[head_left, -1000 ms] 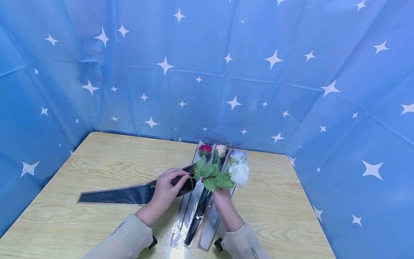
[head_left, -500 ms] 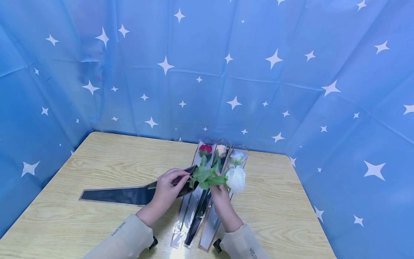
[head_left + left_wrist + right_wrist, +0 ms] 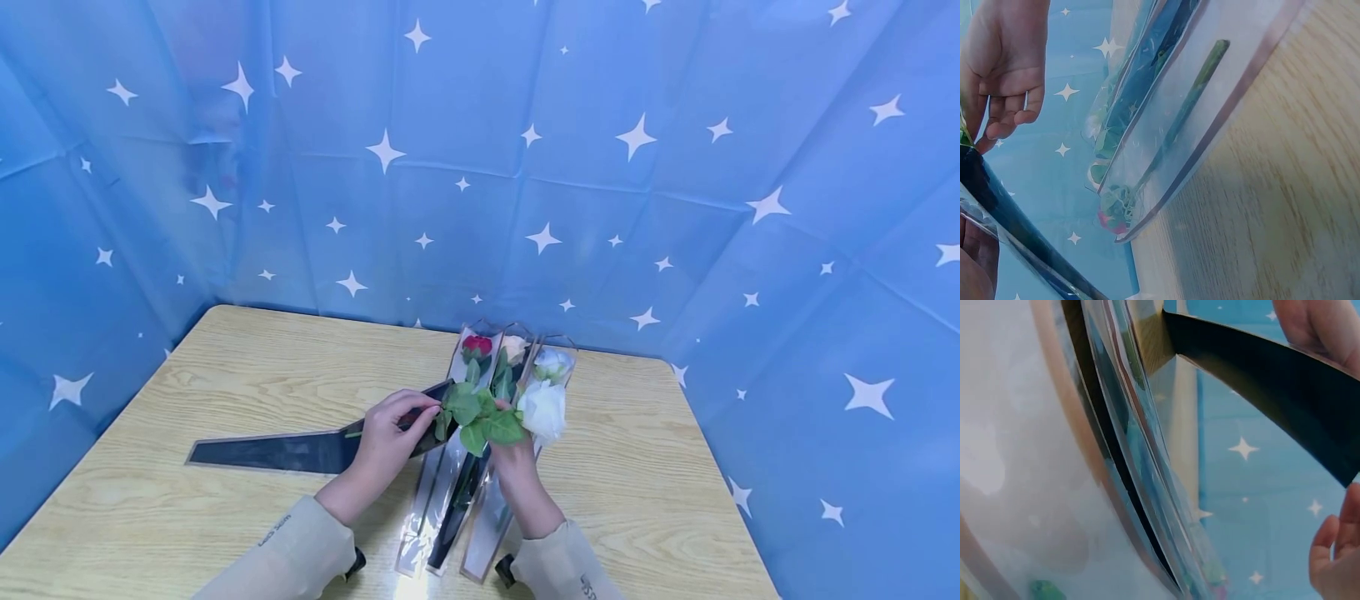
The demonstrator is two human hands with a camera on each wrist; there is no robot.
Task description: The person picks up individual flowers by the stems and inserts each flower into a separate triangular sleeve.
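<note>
In the head view, my left hand point(image 3: 386, 437) pinches the mouth of a black flower sleeve point(image 3: 262, 452), which stretches leftward over the table. My right hand point(image 3: 517, 467) holds a white rose point(image 3: 543, 411) below its bloom, partly hidden by the green leaves point(image 3: 480, 417). The rose lies sideways, bloom to the right, its stem reaching into the sleeve and its leaves at the mouth. The left wrist view shows the black sleeve point(image 3: 1010, 231) with the right hand point(image 3: 1010, 62) above it. In the right wrist view, the sleeve point(image 3: 1266, 381) runs between both hands.
Three wrapped roses lie side by side beneath the hands: a red rose point(image 3: 477, 345), a cream rose point(image 3: 514, 348) and a pale blue rose point(image 3: 552, 363). Their clear sleeves point(image 3: 427, 517) point toward the front of the wooden table point(image 3: 637, 467). A blue star-patterned curtain point(image 3: 465, 225) surrounds the back.
The white rose has shifted left, and its leaves now sit closer to the sleeve's mouth. The sleeve's narrow end has moved slightly right. My left hand has stayed nearly still.
</note>
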